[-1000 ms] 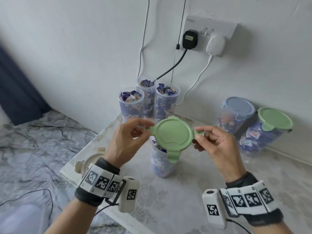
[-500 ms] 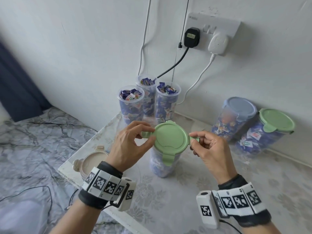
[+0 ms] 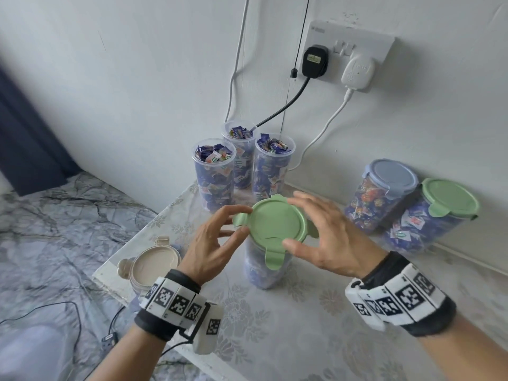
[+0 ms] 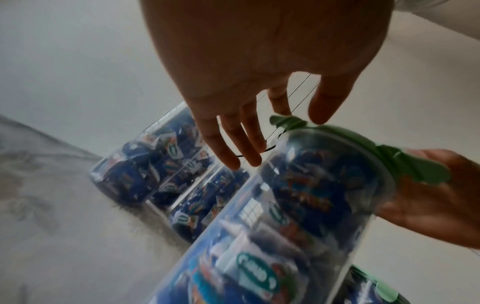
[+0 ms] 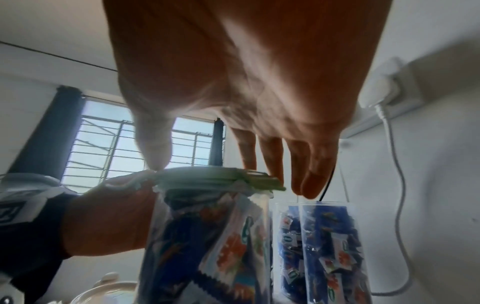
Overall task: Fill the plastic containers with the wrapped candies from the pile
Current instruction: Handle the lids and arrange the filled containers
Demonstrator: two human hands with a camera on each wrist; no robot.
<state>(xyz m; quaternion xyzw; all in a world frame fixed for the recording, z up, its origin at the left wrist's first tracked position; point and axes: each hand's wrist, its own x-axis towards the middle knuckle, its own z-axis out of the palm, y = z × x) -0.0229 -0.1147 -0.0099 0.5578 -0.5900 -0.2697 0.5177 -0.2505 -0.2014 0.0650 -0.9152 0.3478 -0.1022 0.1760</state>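
A green lid lies on top of a clear container full of blue-wrapped candies, mid-table. My left hand pinches the lid's left tab between index finger and thumb. My right hand is spread over the lid's right side. Its thumb presses on the lid's top and its straight fingers reach past the far rim. The same container fills the left wrist view. No loose candy pile is in view.
Three open containers full of candies stand at the back by the wall. Two lidded containers, one blue-lidded and one green-lidded, lean at the right. A beige lid lies near the table's left edge. Cables hang from the wall socket.
The green lid came down from mid-air onto the container. My right hand let go of the right tab and spread over the lid. My left hand stayed on the left tab.
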